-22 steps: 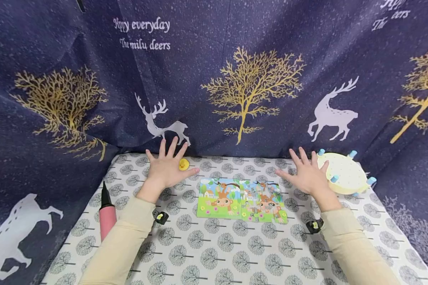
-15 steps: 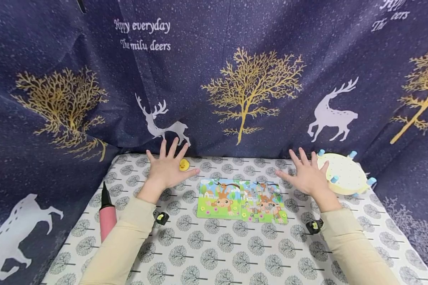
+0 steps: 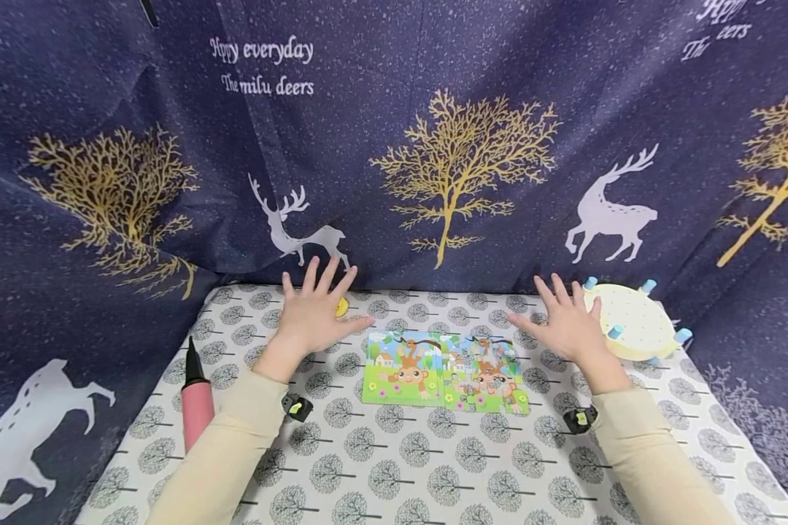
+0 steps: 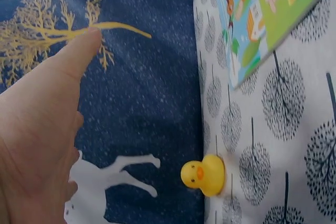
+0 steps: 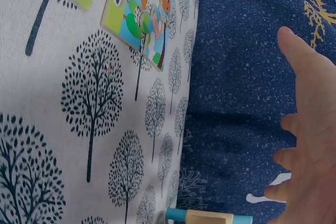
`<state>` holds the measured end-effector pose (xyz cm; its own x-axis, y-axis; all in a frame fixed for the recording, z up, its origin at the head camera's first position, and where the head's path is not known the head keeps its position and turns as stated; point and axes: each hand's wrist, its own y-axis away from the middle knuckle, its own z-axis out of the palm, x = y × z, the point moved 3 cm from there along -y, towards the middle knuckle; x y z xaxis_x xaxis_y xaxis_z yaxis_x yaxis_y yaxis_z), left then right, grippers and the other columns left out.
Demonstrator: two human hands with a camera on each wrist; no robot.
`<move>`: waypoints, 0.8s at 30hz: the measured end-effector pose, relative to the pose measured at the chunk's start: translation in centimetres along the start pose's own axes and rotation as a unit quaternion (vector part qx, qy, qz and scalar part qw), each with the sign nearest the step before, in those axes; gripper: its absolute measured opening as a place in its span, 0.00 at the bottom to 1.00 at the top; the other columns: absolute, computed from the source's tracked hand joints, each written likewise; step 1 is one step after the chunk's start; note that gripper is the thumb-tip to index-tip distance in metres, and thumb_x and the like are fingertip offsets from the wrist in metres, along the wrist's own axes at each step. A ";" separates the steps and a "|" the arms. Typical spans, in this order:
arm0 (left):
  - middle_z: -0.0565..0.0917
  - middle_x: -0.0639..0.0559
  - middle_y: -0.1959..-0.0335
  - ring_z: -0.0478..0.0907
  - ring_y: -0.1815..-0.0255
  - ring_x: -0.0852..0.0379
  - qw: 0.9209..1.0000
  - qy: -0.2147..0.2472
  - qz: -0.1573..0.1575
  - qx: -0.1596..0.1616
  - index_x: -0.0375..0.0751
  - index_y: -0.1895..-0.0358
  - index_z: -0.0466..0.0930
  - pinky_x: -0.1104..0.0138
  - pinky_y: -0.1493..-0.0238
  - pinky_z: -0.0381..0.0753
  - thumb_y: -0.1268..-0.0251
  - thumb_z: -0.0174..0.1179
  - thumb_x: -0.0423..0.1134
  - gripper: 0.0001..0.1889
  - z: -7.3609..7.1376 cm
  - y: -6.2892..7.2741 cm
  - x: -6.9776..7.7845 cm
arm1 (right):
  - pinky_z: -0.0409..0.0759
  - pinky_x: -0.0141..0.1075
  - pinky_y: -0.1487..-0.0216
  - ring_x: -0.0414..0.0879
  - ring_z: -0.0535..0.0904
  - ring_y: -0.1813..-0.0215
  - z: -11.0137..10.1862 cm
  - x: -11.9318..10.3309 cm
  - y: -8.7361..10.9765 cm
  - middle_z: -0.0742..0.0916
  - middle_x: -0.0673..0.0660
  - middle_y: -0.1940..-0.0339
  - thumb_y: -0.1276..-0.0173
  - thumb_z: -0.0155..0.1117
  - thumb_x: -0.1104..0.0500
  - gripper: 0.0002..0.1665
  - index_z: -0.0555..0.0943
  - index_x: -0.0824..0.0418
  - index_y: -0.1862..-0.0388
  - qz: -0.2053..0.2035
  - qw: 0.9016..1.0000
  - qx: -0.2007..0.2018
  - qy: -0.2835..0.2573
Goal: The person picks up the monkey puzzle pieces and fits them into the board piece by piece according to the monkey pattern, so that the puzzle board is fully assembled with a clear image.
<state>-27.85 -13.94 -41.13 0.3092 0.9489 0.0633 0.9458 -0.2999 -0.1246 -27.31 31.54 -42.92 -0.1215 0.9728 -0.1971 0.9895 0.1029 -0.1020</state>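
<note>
My left hand (image 3: pixel 315 317) is held out with its fingers spread, overlapping a small yellow rubber duck (image 4: pixel 210 176) in the head view. On the other side, my right hand (image 3: pixel 568 328) is spread the same way, its little finger overlapping a pale yellow oval piece with light blue pegs (image 3: pixel 637 324). Neither hand holds anything. Between them on the cloth lie a monkey picture board (image 3: pixel 400 386) and, at its right side, a jigsaw puzzle (image 3: pixel 489 379) of a similar picture, its pieces looking jumbled.
At the left, a pink pump-like tube with a black pointed nozzle (image 3: pixel 198 405) lies partly behind my left sleeve (image 3: pixel 219 452). A dark blue curtain (image 3: pixel 394 146) hangs right behind the table's back edge. A tree-print cloth (image 3: pixel 394 474) covers the table.
My left hand has shifted slightly to the right and now covers more of the duck. The right hand has stayed almost still. The puzzle and board have not moved.
</note>
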 end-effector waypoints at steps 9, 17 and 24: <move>0.40 0.53 0.13 0.32 0.14 0.44 0.998 0.032 0.059 0.020 0.65 0.14 0.44 0.34 0.22 0.29 0.40 0.45 0.85 0.54 -0.8 0.6 2.3 | 0.56 0.77 0.30 0.78 0.57 0.25 0.5 -1.7 0.2 0.63 0.74 0.21 0.29 0.66 0.36 0.48 0.67 0.63 0.21 -0.061 0.995 0.062 -0.055; 0.46 0.52 0.13 0.43 0.15 0.43 0.995 0.042 0.092 0.005 0.63 0.15 0.49 0.35 0.21 0.46 0.39 0.47 0.83 0.53 0.4 1.5 4.1 | 0.82 0.60 0.56 0.62 0.80 0.50 2.4 -4.8 0.4 0.73 0.70 0.31 0.28 0.69 0.43 0.38 0.75 0.61 0.27 -0.058 0.989 0.014 -0.133; 0.49 0.48 0.14 0.50 0.17 0.36 0.994 0.056 0.094 -0.026 0.58 0.15 0.54 0.32 0.24 0.50 0.40 0.54 0.81 0.54 3.0 2.5 5.1 | 0.77 0.45 0.72 0.52 0.78 0.72 4.9 -8.0 0.3 0.84 0.59 0.62 0.30 0.71 0.41 0.36 0.80 0.62 0.32 -0.051 0.985 -0.049 -0.155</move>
<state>-24.22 -9.52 -44.07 0.4874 0.8593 0.1548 0.8731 -0.4786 -0.0928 -26.47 22.79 -46.10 -0.2239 0.8482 -0.4801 0.9718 0.2314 -0.0444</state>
